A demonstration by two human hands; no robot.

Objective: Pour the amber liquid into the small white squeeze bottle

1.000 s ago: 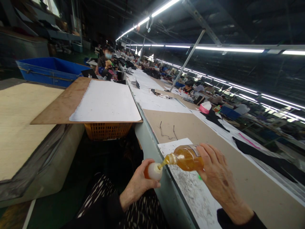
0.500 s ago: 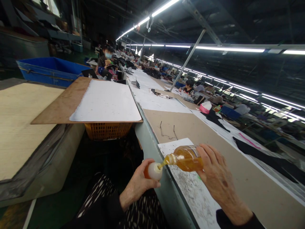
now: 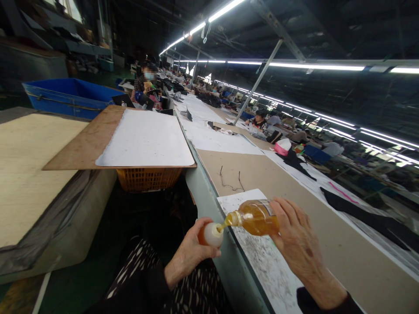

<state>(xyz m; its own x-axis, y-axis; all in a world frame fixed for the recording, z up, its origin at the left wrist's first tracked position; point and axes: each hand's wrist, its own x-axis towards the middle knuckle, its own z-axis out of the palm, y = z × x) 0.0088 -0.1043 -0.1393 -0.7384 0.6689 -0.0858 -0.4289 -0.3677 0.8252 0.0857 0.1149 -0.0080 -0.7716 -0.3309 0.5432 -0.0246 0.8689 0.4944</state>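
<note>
My right hand [image 3: 296, 237] is wrapped round a clear bottle [image 3: 258, 216] of amber-yellow liquid, tipped with its neck toward the left. A yellow stream runs from its mouth into the opening of a small whitish squeeze bottle [image 3: 212, 235]. My left hand [image 3: 193, 248] grips that small bottle, which leans toward the right and shows orange liquid through its wall. Both bottles are held above the near edge of the table. Beneath the clear bottle lies a smudged white sheet [image 3: 258, 261].
Eyeglasses [image 3: 231, 185] rest on the beige tabletop [image 3: 278, 170]. At left, a brown board [image 3: 81, 144] bears a white sheet [image 3: 147, 139] above an orange basket [image 3: 149, 179]. A blue bin [image 3: 72, 98] stands behind. Black fabric [image 3: 360, 213] lies at right. Other people sit farther off.
Almost nothing differs. Both hands keep their places and the yellow liquid still streams between the bottles.
</note>
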